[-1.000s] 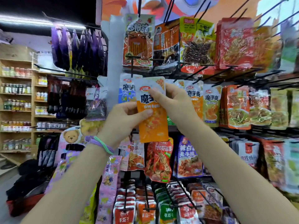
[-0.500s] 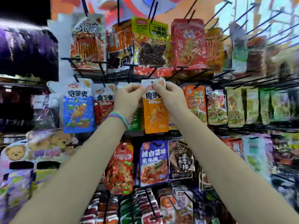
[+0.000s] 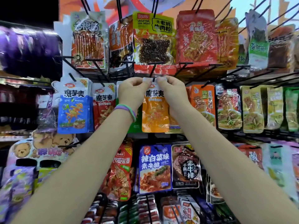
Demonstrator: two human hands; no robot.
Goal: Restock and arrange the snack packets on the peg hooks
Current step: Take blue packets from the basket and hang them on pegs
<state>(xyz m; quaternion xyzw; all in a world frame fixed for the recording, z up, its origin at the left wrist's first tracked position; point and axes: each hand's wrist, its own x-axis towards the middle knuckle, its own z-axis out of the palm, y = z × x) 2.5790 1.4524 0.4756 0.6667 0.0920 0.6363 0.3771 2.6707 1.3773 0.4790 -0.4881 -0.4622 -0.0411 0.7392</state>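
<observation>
An orange snack packet [image 3: 155, 113] hangs upright at the middle of the rack. My left hand [image 3: 131, 92] pinches its top left corner and my right hand [image 3: 173, 92] pinches its top right corner. The packet's white top edge sits at a black peg hook [image 3: 152, 70] that juts toward me; the hang hole lies between my fingertips, right at the hook. Whether the hook passes through the hole cannot be told. Purple and green bands circle my left wrist.
Left of my hands hang a blue packet [image 3: 74, 110] and a red packet [image 3: 104, 109]; orange and yellow packets [image 3: 203, 104] hang to the right. Larger packets [image 3: 153, 41] fill the row above, a blue packet [image 3: 155, 168] and others the row below. Bare black hooks stick out at upper right.
Both hands carried the orange packet up and to the right across the rack to the peg hook. My left hand shifted from the packet's side to its top corner.
</observation>
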